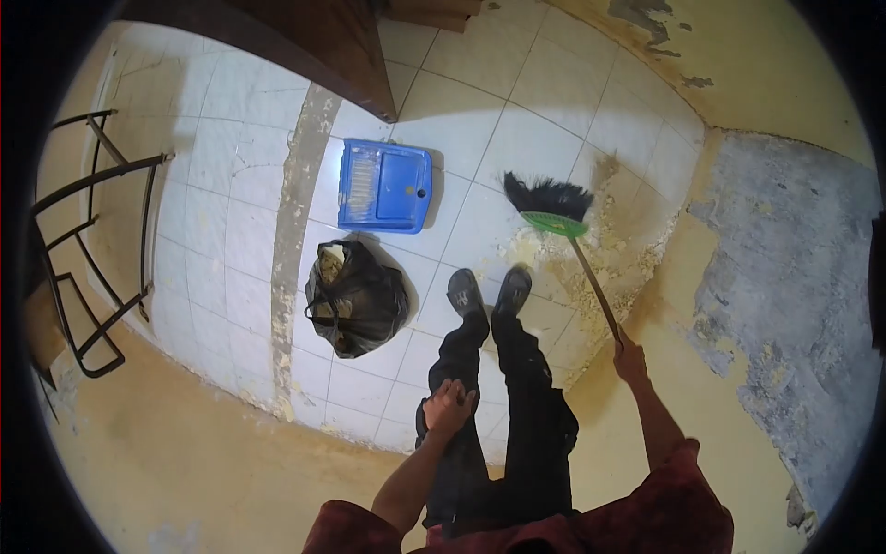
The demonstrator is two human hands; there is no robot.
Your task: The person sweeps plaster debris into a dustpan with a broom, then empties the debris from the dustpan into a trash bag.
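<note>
My right hand (630,360) is wrapped round the wooden handle of a broom (592,282). The broom's green head with black bristles rests on the tiled floor, next to crumbled plaster debris (591,268) along the wall. My left hand (449,406) is closed in front of my thigh, with its fingers curled; whether anything is inside them is hidden. Left of my feet stands a black plastic bag (369,309), its top partly open on pale rubble. Beyond the bag a blue dustpan (402,185) lies on the tiles.
A dark metal frame (97,240) stands at the far left. The corner of a brown wooden door or panel (323,46) juts in from the top. To the right is a yellow wall with a peeled grey patch (784,268). A worn strip (295,212) crosses the floor.
</note>
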